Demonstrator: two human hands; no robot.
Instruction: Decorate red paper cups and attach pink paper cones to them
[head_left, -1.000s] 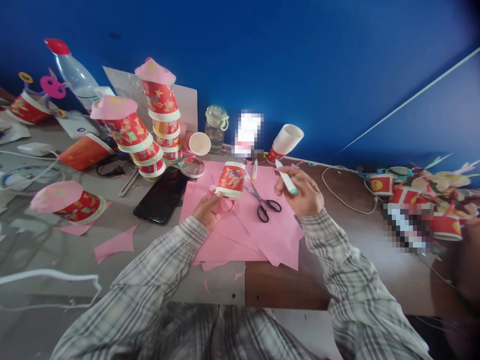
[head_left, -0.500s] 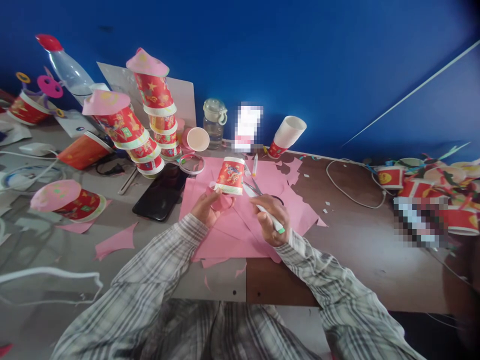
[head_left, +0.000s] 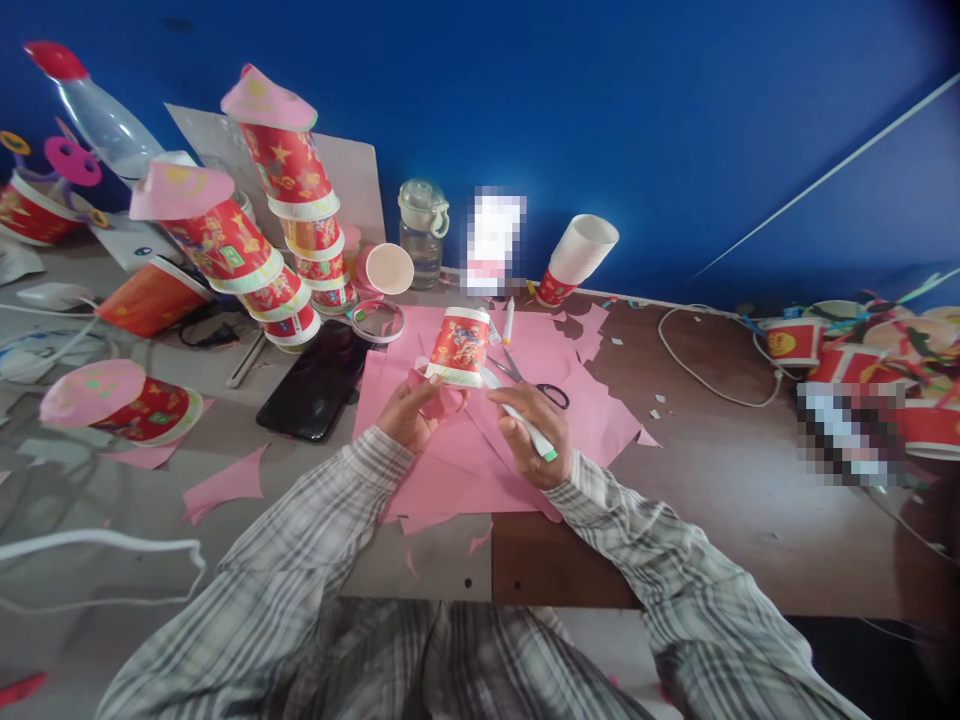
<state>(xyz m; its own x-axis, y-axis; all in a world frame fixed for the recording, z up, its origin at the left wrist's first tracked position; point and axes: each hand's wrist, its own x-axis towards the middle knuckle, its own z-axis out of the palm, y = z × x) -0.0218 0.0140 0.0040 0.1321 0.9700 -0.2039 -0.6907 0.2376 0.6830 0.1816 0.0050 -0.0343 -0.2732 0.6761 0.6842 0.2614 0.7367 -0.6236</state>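
My left hand [head_left: 407, 416] is closed on a red printed paper cup [head_left: 460, 343], tilted with its white rim toward me. Pink paper [head_left: 442, 402] shows under the cup by the fingers. A white marker with a green end [head_left: 534, 436] is gripped in my right hand [head_left: 546, 412], its tip pointing at the cup's rim; whether it touches I cannot tell. Pink paper sheets [head_left: 450, 480] lie beneath both hands. Scissors [head_left: 553, 396] rest on them just beyond my right hand, and another marker [head_left: 509, 322] lies farther back.
At left stand cup towers with pink paper tops [head_left: 289, 165], near a black phone [head_left: 315, 385] and a tape roll [head_left: 377, 321]. Behind are a water bottle [head_left: 424, 235], a blurred bright screen [head_left: 495, 240] and stacked cups [head_left: 581, 250]. Decorated cups [head_left: 795, 342] and a cable [head_left: 664, 350] are at right.
My right hand has shifted slightly left and the marker's tip is closer to the cup's rim. The cup stays in my left hand. The view has turned a little.
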